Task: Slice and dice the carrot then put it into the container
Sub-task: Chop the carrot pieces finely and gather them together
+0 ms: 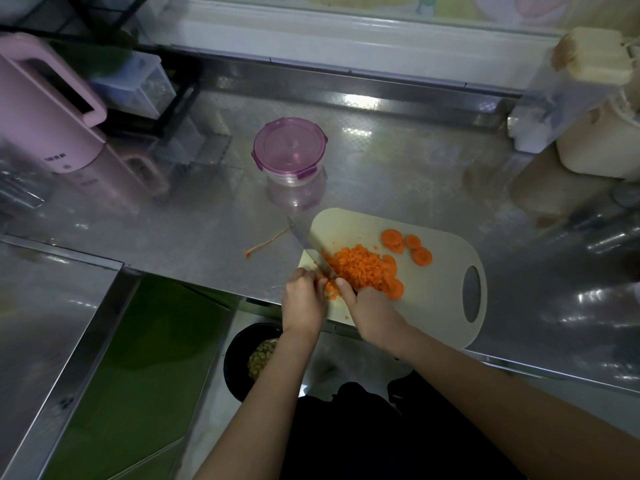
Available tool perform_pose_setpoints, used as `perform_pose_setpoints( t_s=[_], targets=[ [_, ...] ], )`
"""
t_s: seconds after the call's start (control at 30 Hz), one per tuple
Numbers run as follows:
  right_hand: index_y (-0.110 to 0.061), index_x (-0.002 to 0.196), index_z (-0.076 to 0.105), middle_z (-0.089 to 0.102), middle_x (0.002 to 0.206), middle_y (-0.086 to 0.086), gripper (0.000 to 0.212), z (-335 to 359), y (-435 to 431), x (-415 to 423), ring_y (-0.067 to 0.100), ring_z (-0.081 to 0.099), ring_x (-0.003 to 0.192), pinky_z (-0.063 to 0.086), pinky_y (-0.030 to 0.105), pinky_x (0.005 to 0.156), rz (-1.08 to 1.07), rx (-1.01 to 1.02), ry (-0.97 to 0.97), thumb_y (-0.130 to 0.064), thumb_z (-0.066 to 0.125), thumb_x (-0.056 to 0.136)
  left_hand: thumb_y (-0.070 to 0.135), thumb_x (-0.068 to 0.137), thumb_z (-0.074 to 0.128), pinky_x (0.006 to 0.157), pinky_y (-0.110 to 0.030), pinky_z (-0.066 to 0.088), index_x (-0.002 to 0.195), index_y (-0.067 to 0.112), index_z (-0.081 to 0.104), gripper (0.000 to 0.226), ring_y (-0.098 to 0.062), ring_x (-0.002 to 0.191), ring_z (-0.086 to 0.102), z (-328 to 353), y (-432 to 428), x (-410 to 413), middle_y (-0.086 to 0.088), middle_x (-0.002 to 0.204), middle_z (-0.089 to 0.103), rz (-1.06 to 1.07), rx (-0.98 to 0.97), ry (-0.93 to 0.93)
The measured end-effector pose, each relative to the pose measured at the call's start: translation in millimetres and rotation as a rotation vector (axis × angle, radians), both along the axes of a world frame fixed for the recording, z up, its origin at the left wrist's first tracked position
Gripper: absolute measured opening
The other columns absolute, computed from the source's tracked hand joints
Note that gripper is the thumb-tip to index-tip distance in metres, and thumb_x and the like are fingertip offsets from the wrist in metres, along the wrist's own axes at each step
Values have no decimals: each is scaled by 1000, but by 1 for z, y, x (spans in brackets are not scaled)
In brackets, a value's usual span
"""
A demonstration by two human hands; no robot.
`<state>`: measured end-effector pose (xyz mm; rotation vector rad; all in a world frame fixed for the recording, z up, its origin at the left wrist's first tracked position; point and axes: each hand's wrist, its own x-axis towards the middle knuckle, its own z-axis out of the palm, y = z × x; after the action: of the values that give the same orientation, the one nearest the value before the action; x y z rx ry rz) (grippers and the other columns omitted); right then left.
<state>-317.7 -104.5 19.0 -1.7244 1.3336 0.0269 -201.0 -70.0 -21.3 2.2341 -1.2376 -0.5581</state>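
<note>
Below the near edge of the worktop [173, 220], a black bin [239, 358] stands on the floor and holds yellowish scraps.

The cutting board [433, 299] lies at the near edge of the worktop, its near end overhanging that edge. Its handle hole points to the right.

The left hand [304, 299] is at the near left corner of the board. Its fingers are curled down onto loose carrot bits just beside the blade. Whether they pinch a piece cannot be told.

The right hand [367, 313] is closed round the handle of the knife [308, 244], with the thumb laid along the base of the blade. The blade runs toward the far left, its tip past the left edge of the board.

The diced carrot [360, 268] forms one pile at the middle of the board, touching the right side of the blade. Several carrot slices [408, 245] lie uncut just beyond the pile, toward the far right.

A thin carrot tail [266, 242] lies on the worktop, left of the board.

The container [290, 152] stands mid-worktop beyond the board, apart from it, with its purple lid on.

A pink kettle [45, 109] occupies the far left corner.
</note>
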Motion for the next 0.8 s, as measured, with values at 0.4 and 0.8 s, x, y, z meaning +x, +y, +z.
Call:
perform_pose_setpoints(
  t_s=[0.4, 0.8],
  targets=[
    [-6, 63, 49, 51, 63, 7, 61, -9, -7, -1, 23, 54, 70, 37, 28, 63, -31, -15, 22, -50, 26, 99, 10, 88, 60, 79, -26, 46, 102, 5, 70, 18, -24, 87, 61, -2, 5, 0, -10, 99, 63, -11, -52, 59],
    [-16, 46, 35, 40, 48, 0, 63, -9, -13, -10, 14, 41, 49, 32, 29, 58, -42, -7, -85, -49, 30, 99, 21, 88, 64, 86, -30, 51, 111, 6, 66, 27, -22, 93, 61, 0, 10, 2, -9, 107, 60, 73, -49, 120]
  ],
)
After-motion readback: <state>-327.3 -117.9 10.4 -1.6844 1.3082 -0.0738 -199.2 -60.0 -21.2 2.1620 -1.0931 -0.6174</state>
